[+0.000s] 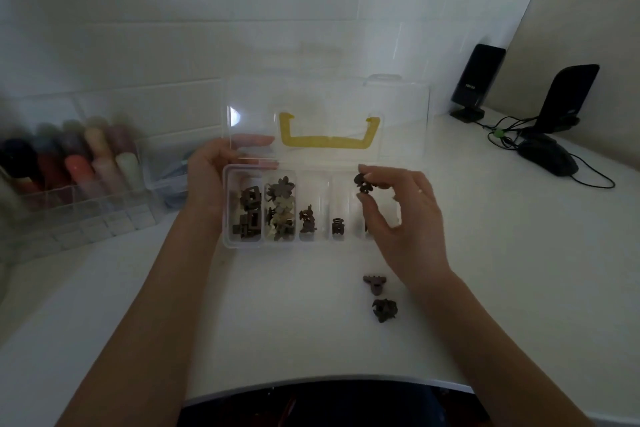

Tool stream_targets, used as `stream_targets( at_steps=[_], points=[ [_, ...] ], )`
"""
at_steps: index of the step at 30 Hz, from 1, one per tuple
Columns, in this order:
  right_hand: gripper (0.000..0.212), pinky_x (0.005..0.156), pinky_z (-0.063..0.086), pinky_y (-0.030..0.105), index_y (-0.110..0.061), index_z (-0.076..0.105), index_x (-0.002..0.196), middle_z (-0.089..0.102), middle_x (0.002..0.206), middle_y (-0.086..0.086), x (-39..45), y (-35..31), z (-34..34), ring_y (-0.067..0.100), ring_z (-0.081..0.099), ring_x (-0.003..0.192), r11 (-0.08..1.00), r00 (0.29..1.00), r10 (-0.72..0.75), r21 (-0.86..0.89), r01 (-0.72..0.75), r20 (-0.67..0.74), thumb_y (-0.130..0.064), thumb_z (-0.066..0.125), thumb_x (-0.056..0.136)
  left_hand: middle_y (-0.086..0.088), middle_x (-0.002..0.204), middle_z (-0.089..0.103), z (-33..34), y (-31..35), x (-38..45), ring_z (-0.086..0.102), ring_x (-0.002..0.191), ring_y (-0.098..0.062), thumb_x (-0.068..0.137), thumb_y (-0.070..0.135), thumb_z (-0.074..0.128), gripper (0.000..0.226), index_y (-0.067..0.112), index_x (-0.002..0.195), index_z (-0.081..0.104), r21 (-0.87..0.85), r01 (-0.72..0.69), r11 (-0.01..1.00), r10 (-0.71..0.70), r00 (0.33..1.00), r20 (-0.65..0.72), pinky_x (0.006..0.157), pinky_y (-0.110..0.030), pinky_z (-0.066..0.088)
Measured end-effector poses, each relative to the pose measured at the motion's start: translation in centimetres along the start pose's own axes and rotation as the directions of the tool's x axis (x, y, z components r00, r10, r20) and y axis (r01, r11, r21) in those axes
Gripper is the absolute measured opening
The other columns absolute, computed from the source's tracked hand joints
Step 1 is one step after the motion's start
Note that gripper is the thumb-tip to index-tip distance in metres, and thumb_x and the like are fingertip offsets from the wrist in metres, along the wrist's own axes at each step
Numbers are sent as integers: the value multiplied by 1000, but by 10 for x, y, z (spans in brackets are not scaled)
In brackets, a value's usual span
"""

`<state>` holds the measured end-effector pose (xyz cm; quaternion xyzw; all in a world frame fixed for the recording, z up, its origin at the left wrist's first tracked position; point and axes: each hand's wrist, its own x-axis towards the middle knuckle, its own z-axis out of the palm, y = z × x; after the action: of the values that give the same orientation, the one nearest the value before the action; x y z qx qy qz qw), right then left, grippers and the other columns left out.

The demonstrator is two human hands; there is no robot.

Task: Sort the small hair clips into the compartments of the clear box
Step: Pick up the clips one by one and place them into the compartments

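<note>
From my feed: clear box sits on the white counter, lid swung up and standing open toward the wall, yellow handle showing through it. My left hand wraps the box's left end, thumb on the near side by the rim, fingers curled round onto the lower edge of the lid, so it's closed on the box, steadying it. My right hand hovers over the right end of the box, index and thumb pinched on a dark hair clip, other fingers loosely curled; the clip is above the two rightmost compartments, can't tell which one exactly. Box contents, left to right: first compartment has dark square clips, second has flower-shaped clips in dark and pale tones piled up, third has one brown clip at the near end, fourth has one small dark clip at the near end, fifth is mostly hidden by my right hand. Two clips on the counter, near the box's right front corner and just left of my right wrist: a brownish claw clip and a darker clip just in front of it, close together but apart.
</note>
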<state>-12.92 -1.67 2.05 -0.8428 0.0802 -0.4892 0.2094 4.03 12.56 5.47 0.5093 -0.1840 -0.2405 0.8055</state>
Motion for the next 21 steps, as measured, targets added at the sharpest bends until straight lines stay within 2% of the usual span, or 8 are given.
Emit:
stream_targets(
  at_steps=[3, 6, 10, 13, 16, 21],
  points=[
    [18, 85, 48, 39, -20, 64, 103, 63, 102, -18, 0, 4, -4, 10, 53, 99, 999, 999, -14, -35, 16, 34, -25, 62, 85, -3, 57, 67, -1, -1, 0, 62, 60, -19, 57, 22, 43, 34, 16, 60, 76, 6, -9, 1000, 9, 1000, -8, 62, -26, 51],
    [11, 85, 45, 37, -19, 70, 91, 67, 110, -7, 0, 8, 0, 13, 53, 99, 990, 992, -111, -78, 116, 64, -25, 63, 84, -3, 58, 68, 0, -1, -1, 62, 61, -19, 57, 22, 43, 33, 16, 59, 76, 5, -1, 1000, 1, 1000, -8, 64, -27, 51],
    [15, 87, 43, 35, -21, 73, 94, 64, 117, -3, 0, 11, 0, 15, 53, 101, 984, 987, -142, -102, 149, 72, -24, 62, 85, -1, 57, 67, 0, -1, -1, 62, 57, -16, 56, 21, 42, 34, 16, 58, 76, -27, 9, 1000, -10, 1000, -9, 65, -27, 50],
    [14, 81, 48, 38, -18, 72, 96, 67, 100, -8, 0, 9, -15, 13, 58, 91, 994, 996, -90, -55, 91, 17, -20, 62, 87, -2, 57, 68, 3, 0, -2, 64, 55, -16, 56, 21, 43, 34, 16, 58, 76, -27, 11, 1000, -11, 1000, -13, 61, -24, 52],
    [13, 72, 51, 33, -15, 71, 94, 66, 80, -12, 1, 8, -33, 11, 59, 76, 1000, 1000, -16, 7, 16, 13, -19, 62, 86, -1, 57, 68, 3, 0, -3, 64, 55, -16, 56, 20, 42, 34, 16, 57, 76, -25, 8, 1000, -9, 1000, -13, 62, -25, 52],
    [10, 69, 47, 29, -16, 71, 79, 63, 71, -14, -19, 6, -50, 3, 54, 70, 998, 982, -58, -11, 61, 181, -21, 62, 81, -4, 58, 69, 2, 1, -1, 65, 57, -18, 55, 21, 42, 34, 15, 58, 76, -10, 8, 1000, -9, 1000, -16, 65, -28, 50]
  ],
)
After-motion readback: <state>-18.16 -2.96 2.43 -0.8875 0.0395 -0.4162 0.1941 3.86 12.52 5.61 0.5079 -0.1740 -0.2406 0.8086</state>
